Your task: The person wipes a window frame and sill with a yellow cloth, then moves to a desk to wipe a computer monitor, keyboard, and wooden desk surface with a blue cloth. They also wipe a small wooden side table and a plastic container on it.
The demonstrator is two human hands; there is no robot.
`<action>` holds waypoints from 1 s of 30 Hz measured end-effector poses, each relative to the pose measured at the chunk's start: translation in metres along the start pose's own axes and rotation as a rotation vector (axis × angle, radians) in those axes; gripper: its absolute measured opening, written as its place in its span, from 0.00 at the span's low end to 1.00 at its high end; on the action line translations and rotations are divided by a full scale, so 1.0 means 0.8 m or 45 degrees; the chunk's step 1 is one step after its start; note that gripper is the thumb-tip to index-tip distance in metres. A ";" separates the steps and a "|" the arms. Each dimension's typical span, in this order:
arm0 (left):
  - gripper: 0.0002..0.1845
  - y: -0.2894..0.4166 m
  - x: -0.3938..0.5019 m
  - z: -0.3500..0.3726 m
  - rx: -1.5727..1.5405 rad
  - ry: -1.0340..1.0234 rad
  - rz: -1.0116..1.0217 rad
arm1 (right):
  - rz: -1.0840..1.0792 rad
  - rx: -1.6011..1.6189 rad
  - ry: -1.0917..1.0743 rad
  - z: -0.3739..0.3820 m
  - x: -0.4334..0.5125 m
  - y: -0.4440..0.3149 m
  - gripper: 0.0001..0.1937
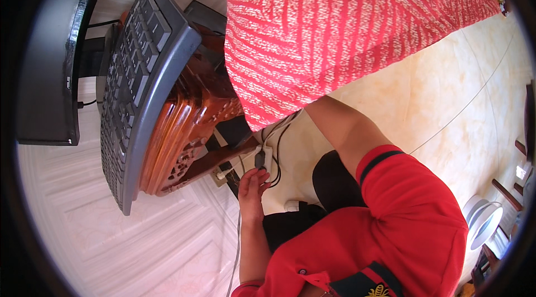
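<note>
My left hand [253,190] is at a dark power plug [260,158], its fingertips closed around the cord end. The plug sits against a white power strip [268,158] low by the floor. A black cable [279,161] loops beside the strip, and pale cables [284,123] run up behind a red-and-white patterned cloth [335,37]. My right forearm [341,125] reaches under the cloth's edge, which hides my right hand. A white socket block [218,176] with something plugged in lies left of the strip.
A black keyboard [142,79] rests on carved reddish wooden furniture [180,129], its edge overhanging. Beyond it stands an ASUS monitor [50,62]. A thin grey cable [237,246] passes my left forearm. On the right are a white round object [485,221] and dark wooden legs [506,194].
</note>
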State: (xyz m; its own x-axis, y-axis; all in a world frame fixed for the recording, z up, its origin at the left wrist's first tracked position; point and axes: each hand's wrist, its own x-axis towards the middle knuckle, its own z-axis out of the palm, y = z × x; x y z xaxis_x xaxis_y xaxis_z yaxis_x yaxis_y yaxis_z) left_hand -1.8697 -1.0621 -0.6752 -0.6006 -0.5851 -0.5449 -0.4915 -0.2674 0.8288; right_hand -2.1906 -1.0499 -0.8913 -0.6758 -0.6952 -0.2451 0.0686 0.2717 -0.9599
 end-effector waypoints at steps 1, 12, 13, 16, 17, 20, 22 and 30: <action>0.17 -0.008 0.009 -0.007 0.050 0.037 0.012 | -0.052 0.012 -0.051 -0.005 -0.003 -0.006 0.23; 0.38 -0.054 0.221 -0.045 0.893 0.417 0.781 | -0.002 0.060 0.236 -0.016 -0.039 -0.040 0.20; 0.38 -0.058 0.246 -0.057 0.790 0.413 0.755 | 0.001 0.049 0.304 -0.017 -0.048 -0.042 0.20; 0.35 -0.075 0.331 -0.070 1.274 0.333 0.797 | 0.015 -0.019 0.519 -0.025 -0.083 -0.044 0.19; 0.34 -0.080 0.348 -0.075 1.360 0.302 0.769 | 0.035 -0.029 0.557 -0.034 -0.100 -0.042 0.19; 0.32 -0.075 0.382 -0.087 1.441 0.256 0.645 | 0.103 0.026 0.549 -0.037 -0.160 -0.042 0.19; 0.31 -0.061 0.381 -0.096 1.385 0.260 0.608 | 0.111 0.186 0.451 -0.038 -0.184 -0.040 0.17; 0.26 -0.051 0.255 -0.024 0.372 0.773 0.219 | 0.222 0.185 -0.166 -0.008 -0.190 -0.020 0.14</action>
State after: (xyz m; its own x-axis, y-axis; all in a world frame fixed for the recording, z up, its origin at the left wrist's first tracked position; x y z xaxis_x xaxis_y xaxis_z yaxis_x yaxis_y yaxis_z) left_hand -1.9599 -1.1854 -0.8182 -0.2682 -0.9480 -0.1710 -0.6219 0.0348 0.7824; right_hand -2.0935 -0.9442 -0.8380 -0.5448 -0.7289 -0.4146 0.2866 0.3028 -0.9089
